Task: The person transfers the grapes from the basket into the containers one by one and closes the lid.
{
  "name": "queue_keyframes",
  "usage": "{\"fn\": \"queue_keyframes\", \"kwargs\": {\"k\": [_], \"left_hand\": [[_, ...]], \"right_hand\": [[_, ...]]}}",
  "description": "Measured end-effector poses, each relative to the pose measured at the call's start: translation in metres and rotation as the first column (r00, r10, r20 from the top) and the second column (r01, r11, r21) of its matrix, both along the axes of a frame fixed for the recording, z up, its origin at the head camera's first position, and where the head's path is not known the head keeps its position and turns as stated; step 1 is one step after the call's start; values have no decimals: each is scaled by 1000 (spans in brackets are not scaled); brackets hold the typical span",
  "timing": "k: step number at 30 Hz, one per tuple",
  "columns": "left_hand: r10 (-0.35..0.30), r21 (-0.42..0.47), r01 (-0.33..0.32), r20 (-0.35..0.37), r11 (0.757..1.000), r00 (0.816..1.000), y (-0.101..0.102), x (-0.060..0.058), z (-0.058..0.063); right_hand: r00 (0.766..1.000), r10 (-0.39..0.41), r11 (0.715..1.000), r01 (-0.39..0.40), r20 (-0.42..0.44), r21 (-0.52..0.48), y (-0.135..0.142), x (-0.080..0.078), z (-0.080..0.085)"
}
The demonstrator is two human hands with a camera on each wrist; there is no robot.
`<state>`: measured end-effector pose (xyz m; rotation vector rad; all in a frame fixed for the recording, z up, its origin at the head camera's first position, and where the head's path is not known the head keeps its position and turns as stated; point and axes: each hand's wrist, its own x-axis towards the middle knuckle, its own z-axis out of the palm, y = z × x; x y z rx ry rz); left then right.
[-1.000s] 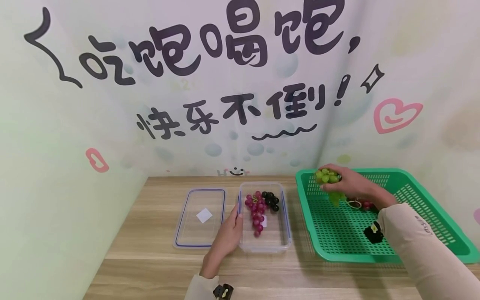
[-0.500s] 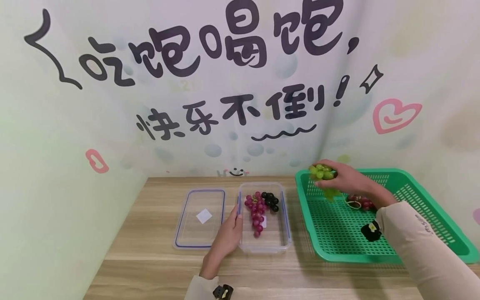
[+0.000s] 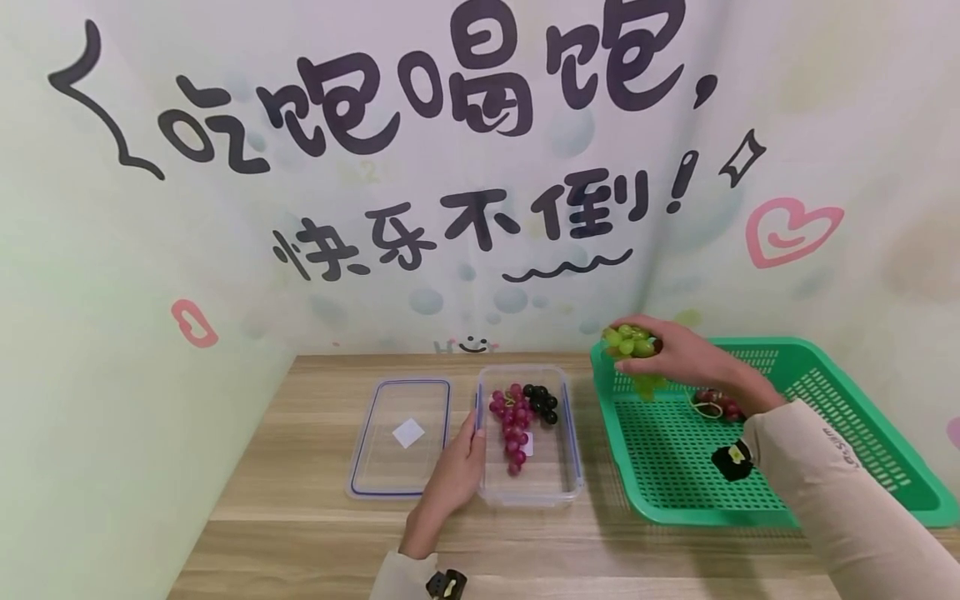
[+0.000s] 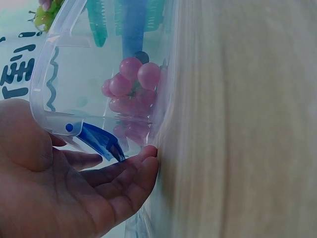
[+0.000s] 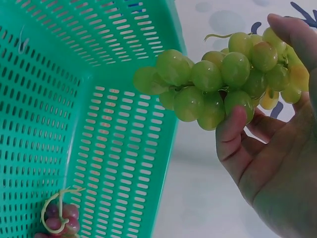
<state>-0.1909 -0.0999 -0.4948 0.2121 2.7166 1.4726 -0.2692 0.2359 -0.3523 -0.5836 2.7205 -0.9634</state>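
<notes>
My right hand (image 3: 678, 352) grips a bunch of green grapes (image 3: 632, 342) over the left rim of the green basket (image 3: 750, 517). In the right wrist view, the fingers and thumb hold the grapes (image 5: 208, 79), most of which stick out past the fingertips. Against the left side of a clear plastic container (image 3: 528, 492) rests my left hand (image 3: 453, 467). The left wrist view shows its fingers touching the container wall low down, beside a blue latch (image 4: 99, 140). Inside the container lie pink grapes (image 3: 514, 425) and a small bunch of black grapes (image 3: 542, 402).
A clear lid with a blue seal (image 3: 401, 475) lies on the wooden table (image 3: 262, 467), left of the container. Dark red grapes (image 3: 726, 406) with a looped stem sit in the basket. Behind the table stands a wall (image 3: 375, 317) with large lettering.
My right hand has moved left with the green grapes, from inside the basket to over its left rim. My left hand and the container have stayed in place.
</notes>
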Motion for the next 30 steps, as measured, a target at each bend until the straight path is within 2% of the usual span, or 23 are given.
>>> {"fn": "queue_keyframes", "kwargs": {"k": [9, 23, 30], "left_hand": [[-14, 18, 14, 25, 1000, 1000, 0, -1, -2], [-18, 19, 18, 10, 1000, 1000, 0, -1, -3], [-14, 21, 13, 14, 1000, 1000, 0, -1, -2]], "right_hand": [[1000, 21, 999, -20, 15, -32, -9, 1, 2], [998, 62, 996, -60, 29, -65, -25, 1, 5], [995, 101, 993, -101, -10, -66, -35, 3, 7]]}}
